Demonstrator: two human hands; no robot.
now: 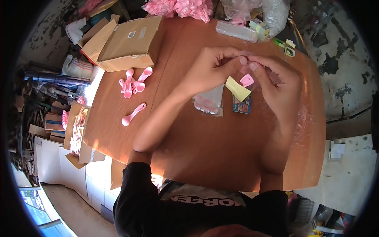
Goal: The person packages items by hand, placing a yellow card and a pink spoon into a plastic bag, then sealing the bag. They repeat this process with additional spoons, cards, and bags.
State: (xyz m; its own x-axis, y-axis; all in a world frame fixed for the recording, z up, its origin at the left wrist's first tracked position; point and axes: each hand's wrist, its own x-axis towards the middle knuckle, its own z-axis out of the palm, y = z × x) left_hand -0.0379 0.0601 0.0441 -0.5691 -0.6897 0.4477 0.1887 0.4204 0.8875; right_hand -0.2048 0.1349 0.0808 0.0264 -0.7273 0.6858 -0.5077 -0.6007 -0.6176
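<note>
Both of my hands are raised over the right half of the table, fingertips pinched close together. My left hand and my right hand grip the top edge of a clear plastic bag. The looped pink end of a spoon shows just beneath my fingers, the rest of it hidden. Below lie a yellow paper slip and a blue printed card pack, which the slip overlaps. A stack of clear plastic bags rests by my left wrist.
Several pink measuring spoons lie piled at the left, with one pink spoon nearer me. A cardboard box stands behind them. Pink bagged items, a plastic-wrapped pack and green-handled scissors line the far edge.
</note>
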